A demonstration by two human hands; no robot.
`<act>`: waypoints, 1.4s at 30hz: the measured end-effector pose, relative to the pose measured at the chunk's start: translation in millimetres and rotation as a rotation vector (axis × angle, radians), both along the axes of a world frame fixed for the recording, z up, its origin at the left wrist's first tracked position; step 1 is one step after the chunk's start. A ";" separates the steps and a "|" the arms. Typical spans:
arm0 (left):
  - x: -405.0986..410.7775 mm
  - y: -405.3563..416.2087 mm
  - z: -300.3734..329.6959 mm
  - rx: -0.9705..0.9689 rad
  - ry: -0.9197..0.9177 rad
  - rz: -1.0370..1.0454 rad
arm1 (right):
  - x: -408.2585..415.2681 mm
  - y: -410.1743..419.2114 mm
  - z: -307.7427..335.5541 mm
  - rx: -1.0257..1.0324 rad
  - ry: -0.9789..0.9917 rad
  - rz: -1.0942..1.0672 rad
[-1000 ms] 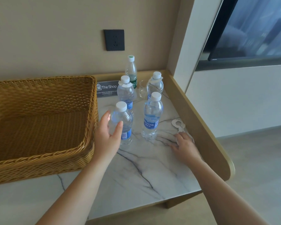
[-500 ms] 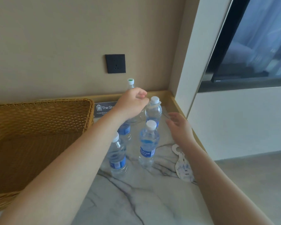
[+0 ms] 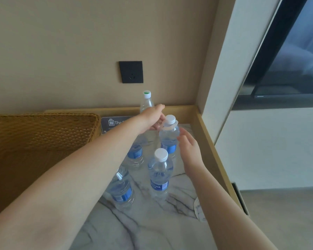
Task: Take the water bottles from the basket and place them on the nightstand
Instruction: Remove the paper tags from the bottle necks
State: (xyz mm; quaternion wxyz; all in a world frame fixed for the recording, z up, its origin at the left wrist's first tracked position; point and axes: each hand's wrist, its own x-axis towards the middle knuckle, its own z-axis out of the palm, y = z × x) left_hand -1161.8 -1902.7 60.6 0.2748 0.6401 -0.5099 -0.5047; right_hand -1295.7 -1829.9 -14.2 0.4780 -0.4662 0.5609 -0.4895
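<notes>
Several clear water bottles with blue labels stand on the marble nightstand (image 3: 143,230). One is at front right (image 3: 160,175), another at front left (image 3: 121,192), and a third (image 3: 135,156) is partly hidden under my left forearm. The back right bottle (image 3: 169,138) wears a paper collar on its neck. A green-capped bottle (image 3: 146,101) stands against the wall. My left hand (image 3: 151,118) reaches over them, thumb out, fingertips at that collar. My right hand (image 3: 188,148) hovers with relaxed fingers just right of the same bottle. The wicker basket (image 3: 43,141) shows no bottles.
A dark "The Shop" sign (image 3: 112,122) leans at the back next to the basket. A loose paper tag (image 3: 199,210) lies near the right rim. A raised wooden lip (image 3: 211,159) edges the top. A black wall socket (image 3: 131,72) is above.
My left hand left the front left bottle, rose to the back row and now sits at the back right bottle's neck. My right hand lifted off the table and came up beside that bottle.
</notes>
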 end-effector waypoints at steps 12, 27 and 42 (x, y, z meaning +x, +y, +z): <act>15.1 14.0 11.0 0.181 0.126 -0.071 | -7.8 -19.7 11.2 0.038 -0.054 -0.076; 16.2 12.4 -20.3 0.079 0.079 -0.213 | -38.5 -30.5 -2.3 0.104 0.008 0.080; 15.0 11.1 -26.7 -0.155 -0.141 -0.340 | -45.5 5.0 -26.4 0.026 -0.343 0.107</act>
